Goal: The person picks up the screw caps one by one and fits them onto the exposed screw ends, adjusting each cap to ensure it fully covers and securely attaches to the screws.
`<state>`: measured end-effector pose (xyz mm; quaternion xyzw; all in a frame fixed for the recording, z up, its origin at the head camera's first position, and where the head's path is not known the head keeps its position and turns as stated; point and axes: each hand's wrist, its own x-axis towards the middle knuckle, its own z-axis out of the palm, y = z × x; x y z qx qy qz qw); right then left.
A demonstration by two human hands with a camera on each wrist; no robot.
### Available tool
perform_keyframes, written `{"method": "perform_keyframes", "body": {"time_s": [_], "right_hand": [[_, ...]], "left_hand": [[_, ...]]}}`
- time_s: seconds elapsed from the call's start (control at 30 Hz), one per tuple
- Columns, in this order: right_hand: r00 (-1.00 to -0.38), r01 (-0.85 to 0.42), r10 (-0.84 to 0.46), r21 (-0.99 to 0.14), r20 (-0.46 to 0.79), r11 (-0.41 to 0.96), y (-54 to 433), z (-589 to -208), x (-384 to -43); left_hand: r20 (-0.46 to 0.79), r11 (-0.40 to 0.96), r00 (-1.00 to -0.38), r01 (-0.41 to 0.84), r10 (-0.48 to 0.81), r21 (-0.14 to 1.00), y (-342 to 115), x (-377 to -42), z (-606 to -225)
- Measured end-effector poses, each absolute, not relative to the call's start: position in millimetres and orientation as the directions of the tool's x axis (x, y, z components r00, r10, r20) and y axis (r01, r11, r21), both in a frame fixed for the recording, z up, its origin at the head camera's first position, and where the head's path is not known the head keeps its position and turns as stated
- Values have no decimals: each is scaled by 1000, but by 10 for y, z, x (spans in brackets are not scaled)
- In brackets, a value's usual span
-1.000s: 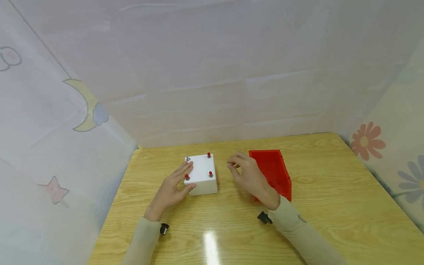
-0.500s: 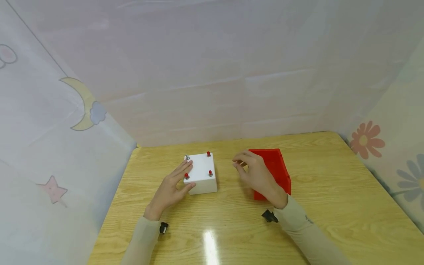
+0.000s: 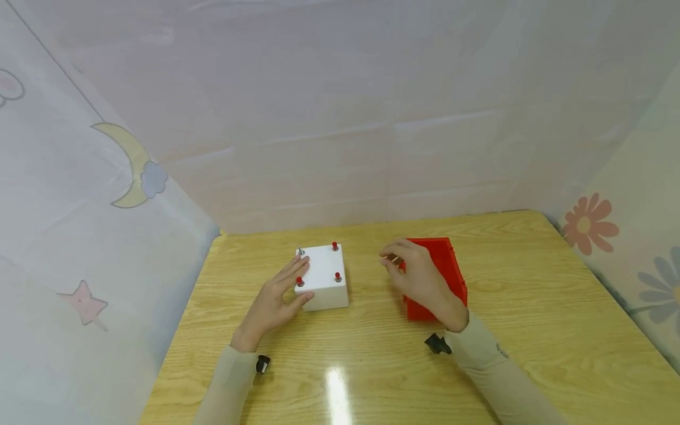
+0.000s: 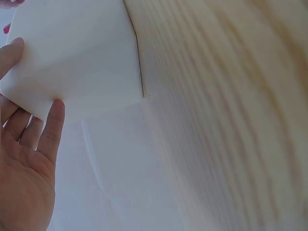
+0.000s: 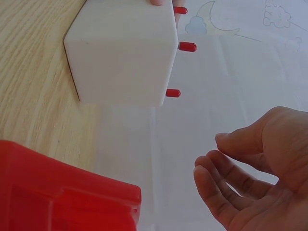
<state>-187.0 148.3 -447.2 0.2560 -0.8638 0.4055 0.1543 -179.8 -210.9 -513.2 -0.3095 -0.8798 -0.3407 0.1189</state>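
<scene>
A white box point(image 3: 324, 268) stands on the wooden table with red-capped posts point(image 3: 337, 276) at three top corners. The far-left corner carries a bare metallic post point(image 3: 301, 252). My left hand point(image 3: 273, 307) rests against the box's left side, its fingers reaching over the top and its thumb point(image 4: 12, 55) on the near face. To the right, my right hand point(image 3: 419, 280) hovers over the left edge of a red open bin point(image 3: 448, 265). In the right wrist view its fingers are loosely bent, thumb and fingertips apart, with nothing visible between them. The hand hides part of the bin's inside.
The wooden table point(image 3: 520, 283) meets a pale cloth backdrop point(image 3: 361, 147) behind and at both sides. Small black devices point(image 3: 438, 343) sit at both wrists. A bright reflection lies on the table's near part.
My right hand has shifted to the right, away from the white box and further over the red bin. My left hand and the white box have stayed in place.
</scene>
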Motion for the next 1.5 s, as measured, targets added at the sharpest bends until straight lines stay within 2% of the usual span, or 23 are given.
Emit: {"method": "perform_keyframes", "body": {"time_s": [0.37,0.97,1.5], "right_hand": [[-852,-524,-351,-621,389,583,1584,-4393,-1870],[-891,-447,-388,-596,235,666,1728,-4365,-1887],[-904,-400,-407,-595,132,697,1826,-4367,-1913]], "left_hand": [[405,582,-788,616,464,531,-2107,-1803,-5117],[453,565,-761,648,464,511,-2096,-1783,-5132],[436,566,-768,640,469,519,-2094,-1786,-5125]]}}
